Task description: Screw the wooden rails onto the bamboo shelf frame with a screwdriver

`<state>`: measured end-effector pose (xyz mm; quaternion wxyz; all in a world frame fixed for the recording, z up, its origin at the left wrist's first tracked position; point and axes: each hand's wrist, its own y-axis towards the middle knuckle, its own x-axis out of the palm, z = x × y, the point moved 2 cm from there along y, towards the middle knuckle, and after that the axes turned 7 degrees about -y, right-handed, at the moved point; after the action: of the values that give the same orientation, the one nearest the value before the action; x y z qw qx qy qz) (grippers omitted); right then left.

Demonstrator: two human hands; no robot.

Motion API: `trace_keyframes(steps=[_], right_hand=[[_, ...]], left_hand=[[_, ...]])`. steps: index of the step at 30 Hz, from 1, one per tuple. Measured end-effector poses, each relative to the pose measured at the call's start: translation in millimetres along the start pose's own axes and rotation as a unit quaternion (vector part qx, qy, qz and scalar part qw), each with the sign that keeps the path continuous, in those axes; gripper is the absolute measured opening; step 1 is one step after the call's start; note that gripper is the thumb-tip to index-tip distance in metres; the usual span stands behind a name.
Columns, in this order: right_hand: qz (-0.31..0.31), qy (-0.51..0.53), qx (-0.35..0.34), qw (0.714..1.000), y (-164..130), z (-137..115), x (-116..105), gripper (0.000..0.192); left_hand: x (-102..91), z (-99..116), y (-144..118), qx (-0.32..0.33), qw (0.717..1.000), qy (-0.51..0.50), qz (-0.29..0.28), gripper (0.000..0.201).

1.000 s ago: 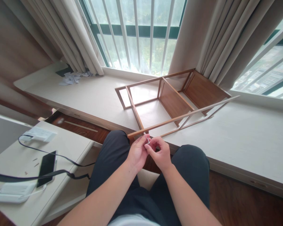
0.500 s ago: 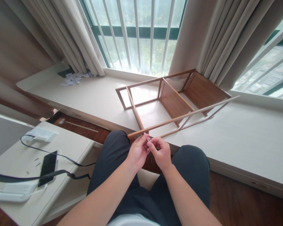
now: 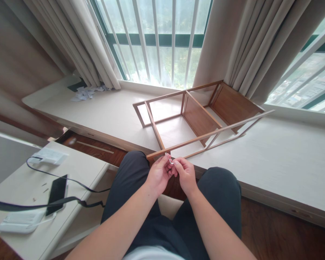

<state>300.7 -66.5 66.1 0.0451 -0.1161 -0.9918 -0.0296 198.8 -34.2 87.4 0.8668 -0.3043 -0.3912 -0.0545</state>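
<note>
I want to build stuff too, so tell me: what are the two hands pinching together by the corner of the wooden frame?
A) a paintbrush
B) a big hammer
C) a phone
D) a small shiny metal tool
D: the left hand and right hand meet on a small metal tool, thin and silvery, just below the near corner of the wooden frame.

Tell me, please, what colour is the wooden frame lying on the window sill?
The wooden frame is a warm reddish brown, seen best in the head view.

Both hands meet over the lap, left hand (image 3: 158,174) and right hand (image 3: 186,174) pinched fingertip to fingertip, forearms angled inward.
</note>
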Motion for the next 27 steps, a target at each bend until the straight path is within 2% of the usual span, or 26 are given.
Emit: trace_keyframes(steps=[8,17,21,27], right_hand=[[-0.007,0.020,-0.002,1.000,-1.9,-1.3,0.6,0.028],[-0.004,0.038,-0.013,0.999,-3.5,2.6,-0.9,0.023],[0.000,-0.007,-0.029,1.000,-5.5,5.0,-1.8,0.021],[0.011,-0.082,-0.052,0.995,-6.4,2.6,-2.3,0.021]], left_hand=[[-0.3,1.2,-1.5,0.000,1.000,-0.003,0.026,0.032],[2.5,2.8,-5.2,0.001,1.000,0.013,0.025,0.028],[0.5,3.2,-3.8,-0.004,0.999,-0.003,0.042,0.029],[-6.5,0.1,1.0,-0.009,0.999,-0.027,0.040,0.028]])
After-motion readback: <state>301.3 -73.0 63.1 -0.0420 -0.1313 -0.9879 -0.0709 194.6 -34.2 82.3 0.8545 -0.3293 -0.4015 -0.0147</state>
